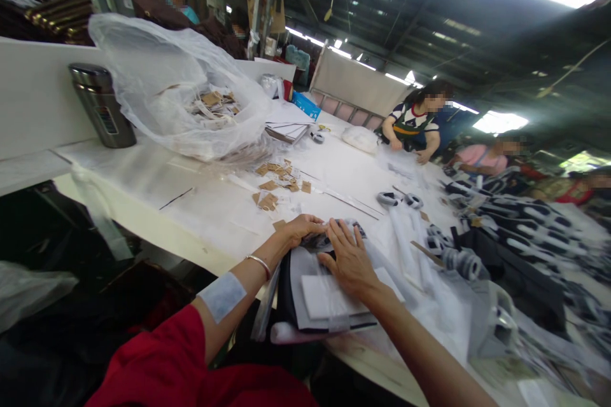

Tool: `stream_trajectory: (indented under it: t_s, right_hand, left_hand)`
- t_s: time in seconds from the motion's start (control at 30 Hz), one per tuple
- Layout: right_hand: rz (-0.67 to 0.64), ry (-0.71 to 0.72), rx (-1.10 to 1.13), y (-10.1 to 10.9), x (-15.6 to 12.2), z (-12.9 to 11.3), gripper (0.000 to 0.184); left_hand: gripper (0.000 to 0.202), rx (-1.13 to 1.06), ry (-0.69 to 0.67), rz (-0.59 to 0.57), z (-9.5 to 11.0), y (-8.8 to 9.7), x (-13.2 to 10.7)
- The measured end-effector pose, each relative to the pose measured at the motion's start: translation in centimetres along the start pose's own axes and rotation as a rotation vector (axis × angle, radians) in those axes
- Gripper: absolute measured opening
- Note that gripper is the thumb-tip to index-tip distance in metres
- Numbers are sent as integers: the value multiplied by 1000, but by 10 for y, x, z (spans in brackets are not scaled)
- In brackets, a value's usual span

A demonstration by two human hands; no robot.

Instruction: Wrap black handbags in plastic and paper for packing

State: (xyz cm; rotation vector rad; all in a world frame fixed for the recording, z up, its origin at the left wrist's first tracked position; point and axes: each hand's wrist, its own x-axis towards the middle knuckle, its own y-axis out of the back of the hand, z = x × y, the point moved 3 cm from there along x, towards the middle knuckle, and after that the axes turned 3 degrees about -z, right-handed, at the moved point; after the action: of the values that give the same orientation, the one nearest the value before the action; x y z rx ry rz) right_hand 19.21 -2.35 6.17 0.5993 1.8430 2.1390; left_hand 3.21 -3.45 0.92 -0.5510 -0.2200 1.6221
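Note:
A folded dark and white garment in a clear plastic bag (329, 305) lies at the near edge of the white table (200, 203). My right hand (351, 261) rests flat on top of it, fingers spread. My left hand (303, 227) curls its fingers around the far end of the packed garment (324, 241), by the bag's mouth. A bracelet and a white patch show on my left forearm.
Small brown card tags (279, 181) are scattered beyond my hands. A large clear bag of tags (191, 98) and a steel flask (102, 105) stand at the left. Piles of black-and-white garments (501, 229) cover the right. Other people work at the far end.

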Motion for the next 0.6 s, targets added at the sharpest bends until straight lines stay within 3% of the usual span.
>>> stream_trajectory:
  t_s: [0.1, 0.3, 0.47, 0.6]
  right_hand:
    - [9, -68, 33, -8, 2, -6, 55]
    - [196, -78, 184, -12, 11, 0, 38]
    - [263, -147, 442, -1, 21, 20, 26]
    - [312, -123, 464, 8, 28, 21, 23]
  left_hand:
    - [45, -1, -27, 47, -3, 1, 1]
    - [48, -17, -31, 49, -3, 1, -1]
    - [44, -20, -29, 53, -2, 0, -2]
    - [40, -24, -38, 76, -3, 0, -1]
